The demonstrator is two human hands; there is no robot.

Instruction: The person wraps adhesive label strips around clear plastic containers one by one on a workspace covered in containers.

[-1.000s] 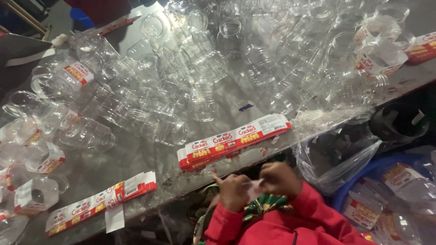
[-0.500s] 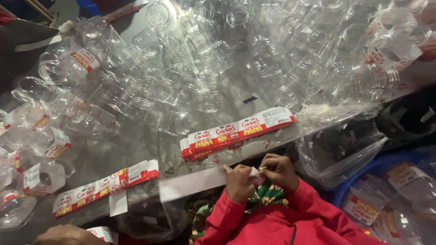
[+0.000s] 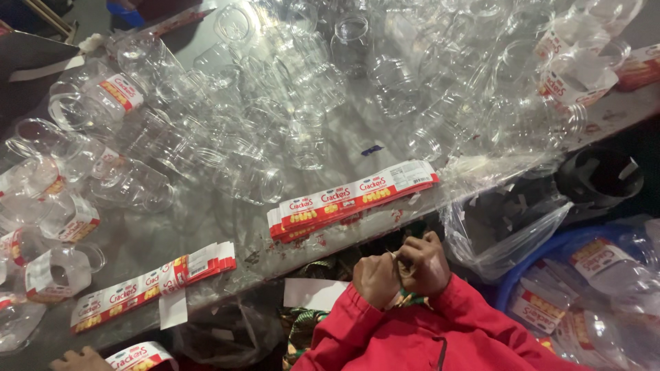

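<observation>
My left hand (image 3: 375,280) and my right hand (image 3: 427,264) are pressed together just below the table's near edge, both in red sleeves. Their fingertips pinch one small paper strip (image 3: 399,265), mostly hidden between the fingers. Just above them on the grey table (image 3: 206,227) lies a long stack of red-and-white labels (image 3: 354,199). A white paper piece (image 3: 313,294) hangs off the table edge beside my left hand.
Many clear plastic jars (image 3: 330,89) cover the table, some labelled at left (image 3: 62,271). A second label stack (image 3: 151,285) lies near the front left. Another person's hand (image 3: 79,360) holds a label at the bottom left. A clear bag (image 3: 505,227) and a blue tub of labelled jars (image 3: 591,288) stand at right.
My hands have closed tighter together and the white strip between them now barely shows. Another person's hand has appeared at the bottom left.
</observation>
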